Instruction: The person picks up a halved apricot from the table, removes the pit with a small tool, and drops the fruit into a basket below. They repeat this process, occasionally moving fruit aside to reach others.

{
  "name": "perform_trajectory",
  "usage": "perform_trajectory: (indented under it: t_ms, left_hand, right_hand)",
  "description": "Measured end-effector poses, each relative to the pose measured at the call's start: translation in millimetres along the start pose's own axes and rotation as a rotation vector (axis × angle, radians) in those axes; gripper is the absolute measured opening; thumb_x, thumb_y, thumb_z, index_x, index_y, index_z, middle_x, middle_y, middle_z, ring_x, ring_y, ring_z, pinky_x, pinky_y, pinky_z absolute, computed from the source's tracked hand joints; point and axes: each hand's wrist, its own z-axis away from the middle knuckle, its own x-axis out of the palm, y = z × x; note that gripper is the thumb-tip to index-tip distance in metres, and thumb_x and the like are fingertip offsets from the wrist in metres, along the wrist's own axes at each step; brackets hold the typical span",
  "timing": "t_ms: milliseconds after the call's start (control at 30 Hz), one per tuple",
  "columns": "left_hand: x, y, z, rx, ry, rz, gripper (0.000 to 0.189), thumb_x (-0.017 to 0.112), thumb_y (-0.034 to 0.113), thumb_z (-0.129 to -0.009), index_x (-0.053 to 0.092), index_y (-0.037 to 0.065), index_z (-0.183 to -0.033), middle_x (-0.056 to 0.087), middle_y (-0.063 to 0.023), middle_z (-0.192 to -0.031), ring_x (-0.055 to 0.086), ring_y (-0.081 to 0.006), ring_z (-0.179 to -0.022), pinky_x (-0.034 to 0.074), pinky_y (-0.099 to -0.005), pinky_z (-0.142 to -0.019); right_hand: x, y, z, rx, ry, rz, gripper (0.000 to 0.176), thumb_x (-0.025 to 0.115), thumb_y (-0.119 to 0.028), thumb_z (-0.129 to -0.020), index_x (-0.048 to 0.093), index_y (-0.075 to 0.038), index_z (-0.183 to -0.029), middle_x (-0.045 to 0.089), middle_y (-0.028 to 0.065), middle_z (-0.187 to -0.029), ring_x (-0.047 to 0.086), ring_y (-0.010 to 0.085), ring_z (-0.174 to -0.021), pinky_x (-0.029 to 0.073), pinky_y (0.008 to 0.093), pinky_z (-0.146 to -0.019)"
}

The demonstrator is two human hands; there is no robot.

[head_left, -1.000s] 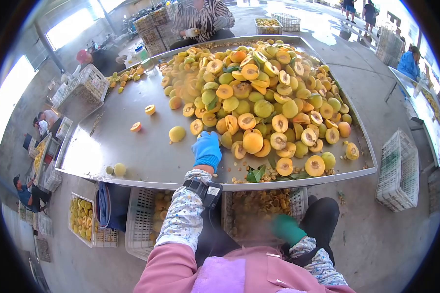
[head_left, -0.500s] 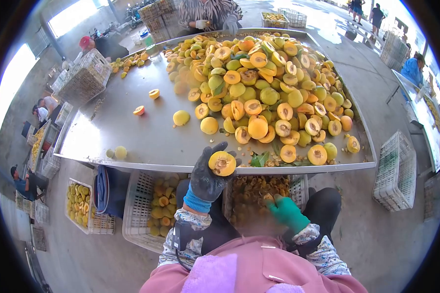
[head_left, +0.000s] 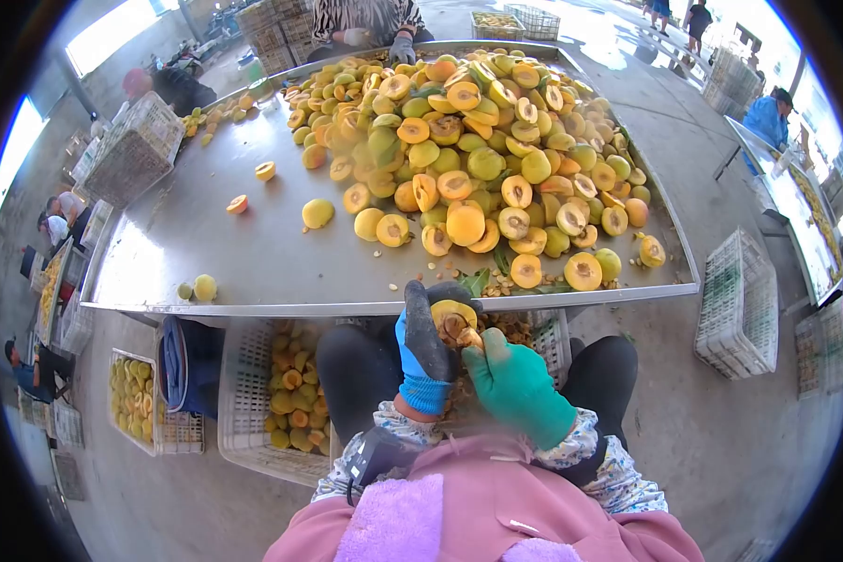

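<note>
My left hand [head_left: 425,342], in a blue and dark grey glove, is closed around a halved yellow peach [head_left: 454,316] in front of the table's near edge. The cut face and its brown middle are turned toward me. My right hand [head_left: 520,384], in a green glove, has its fingers pinched together at the peach's middle. Something small and brownish is at those fingertips, but what they hold is hidden. Beyond my hands, a large heap of whole and halved peaches [head_left: 485,164] lies on the metal table [head_left: 253,234].
Below the table, a white crate [head_left: 239,403] of peaches stands left of my legs, with another peach crate [head_left: 131,398] farther left. An empty white crate [head_left: 740,304] is on the floor at right. A co-worker's gloved hand [head_left: 403,49] rests at the table's far edge.
My right hand has come up from over the crate below to the peach in my left hand. The left hand has lowered slightly and turned. The whole view has shifted a little.
</note>
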Motion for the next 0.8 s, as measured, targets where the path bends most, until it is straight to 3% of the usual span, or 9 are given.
perform_trajectory:
  t_ms: [133, 200, 267, 467, 567, 633, 667, 733, 800]
  left_hand:
    - [6.1, 15.8, 0.2, -0.235, 0.063, 0.452, 0.044, 0.032, 0.033, -0.105, 0.06, -0.002, -0.104, 0.068, -0.0108, -0.083, 0.065, -0.0182, -0.074, 0.053, -0.0296, -0.071]
    - [8.3, 20.7, 0.2, -0.277, 0.176, 0.562, 0.05, 0.046, 0.042, -0.102, 0.067, -0.002, -0.091, 0.068, -0.0101, -0.078, 0.065, -0.018, -0.068, 0.053, -0.0274, -0.065]
    - [6.8, 21.0, 0.2, -0.272, 0.175, 0.544, 0.049, 0.047, 0.041, -0.102, 0.067, -0.002, -0.091, 0.068, -0.01, -0.078, 0.065, -0.018, -0.068, 0.053, -0.0281, -0.064]
    - [3.2, 12.6, -4.1, -0.188, 0.186, 0.532, 0.047, 0.05, 0.038, -0.101, 0.066, -0.004, -0.089, 0.068, -0.0106, -0.078, 0.065, -0.0184, -0.067, 0.053, -0.0294, -0.064]
    - [0.4, 14.6, -4.3, -0.165, 0.152, 0.513, 0.047, 0.05, 0.037, -0.1, 0.065, -0.005, -0.087, 0.067, -0.0113, -0.076, 0.064, -0.019, -0.067, 0.052, -0.0299, -0.064]
    - [-3.4, 17.8, -4.8, -0.153, 0.119, 0.501, 0.048, 0.048, 0.038, -0.101, 0.065, -0.005, -0.087, 0.067, -0.0119, -0.075, 0.064, -0.0193, -0.067, 0.052, -0.0302, -0.064]
    - [-6.0, 23.6, -6.0, -0.168, 0.029, 0.463, 0.049, 0.043, 0.038, -0.102, 0.063, -0.004, -0.085, 0.066, -0.0133, -0.075, 0.063, -0.0203, -0.065, 0.052, -0.0304, -0.064]
    - [-8.2, 26.4, -8.9, -0.181, -0.059, 0.422, 0.051, 0.037, 0.037, -0.103, 0.062, -0.003, -0.084, 0.066, -0.0148, -0.074, 0.062, -0.0213, -0.064, 0.051, -0.0307, -0.063]
    - [-7.3, 26.1, -9.5, -0.226, -0.137, 0.508, 0.052, 0.035, 0.038, -0.103, 0.061, -0.001, -0.082, 0.065, -0.0153, -0.072, 0.062, -0.0223, -0.062, 0.051, -0.0314, -0.062]
  right_hand:
    - [-0.6, -4.0, 0.0, 0.034, -0.011, 0.063, 0.024, 0.054, -0.026, -0.097, 0.048, -0.003, -0.089, 0.057, 0.017, -0.057, 0.059, 0.0383, -0.053, 0.044, 0.0481, -0.047]
    - [3.0, -3.2, 0.4, 0.003, 0.024, 0.093, 0.025, 0.055, -0.026, -0.097, 0.049, -0.004, -0.087, 0.056, 0.0148, -0.054, 0.059, 0.0347, -0.049, 0.045, 0.0449, -0.044]
    - [7.8, -1.8, 0.3, -0.028, 0.061, 0.123, 0.025, 0.055, -0.027, -0.097, 0.049, -0.005, -0.085, 0.055, 0.0126, -0.052, 0.059, 0.0312, -0.046, 0.045, 0.0416, -0.042]
    - [14.3, -4.7, -3.9, -0.019, 0.045, -0.08, 0.026, 0.056, -0.026, -0.096, 0.05, -0.004, -0.084, 0.055, 0.0162, -0.053, 0.059, 0.0358, -0.049, 0.045, 0.0449, -0.043]
    - [19.8, -3.4, 0.2, 0.104, -0.061, -0.287, 0.029, 0.055, -0.028, -0.098, 0.056, 0.0, -0.092, 0.058, 0.0179, -0.064, 0.06, 0.0354, -0.058, 0.045, 0.045, -0.054]
    - [24.2, -2.0, 3.7, 0.075, -0.01, -0.499, 0.035, 0.051, -0.034, -0.1, 0.06, -0.001, -0.092, 0.057, 0.0059, -0.066, 0.055, 0.0181, -0.058, 0.043, 0.035, -0.056]
    - [12.7, -7.4, -1.3, 0.075, -0.015, -0.5, 0.035, 0.051, -0.034, -0.1, 0.06, -0.001, -0.092, 0.057, 0.0059, -0.066, 0.055, 0.0181, -0.058, 0.043, 0.035, -0.056]
    - [-18.4, -16.9, -14.2, 0.669, -0.565, -1.093, 0.036, 0.054, -0.041, -0.097, 0.055, -0.009, -0.082, 0.046, -0.0012, -0.055, 0.04, 0.0129, -0.04, 0.032, 0.0268, -0.037]
    - [-20.4, -13.4, -10.9, 0.652, -0.607, -1.16, 0.037, 0.052, -0.043, -0.097, 0.055, -0.01, -0.082, 0.044, -0.0045, -0.057, 0.037, 0.0083, -0.042, 0.029, 0.0237, -0.038]
